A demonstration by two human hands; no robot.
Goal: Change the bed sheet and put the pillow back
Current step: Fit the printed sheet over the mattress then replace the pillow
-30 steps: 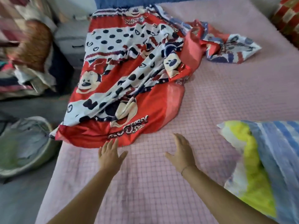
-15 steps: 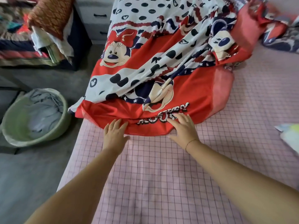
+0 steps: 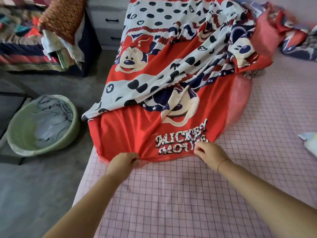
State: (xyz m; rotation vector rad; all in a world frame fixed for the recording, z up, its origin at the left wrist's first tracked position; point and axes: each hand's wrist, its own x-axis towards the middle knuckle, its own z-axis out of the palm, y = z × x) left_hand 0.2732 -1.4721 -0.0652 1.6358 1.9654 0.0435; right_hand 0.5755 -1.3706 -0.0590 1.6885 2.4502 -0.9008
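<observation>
The left hand (image 3: 124, 162) curls its fingers round the near hem of the red Mickey Mouse bed sheet (image 3: 130, 133). The right hand (image 3: 211, 154), at its 3 o'clock, pinches the same hem below the lettering. From the hands the sheet lies bunched toward 12 o'clock, long axis 6 to 12, its left side hanging off the pink checked mattress (image 3: 180, 194). Bare mattress spreads from 1 to 5 o'clock. A pillow (image 3: 309, 143) corner shows at 3 o'clock, a green basin (image 3: 24, 129) on the floor at 9, and a drawer unit (image 3: 106, 19) at 11. Nothing seems to block a pull toward 6.
</observation>
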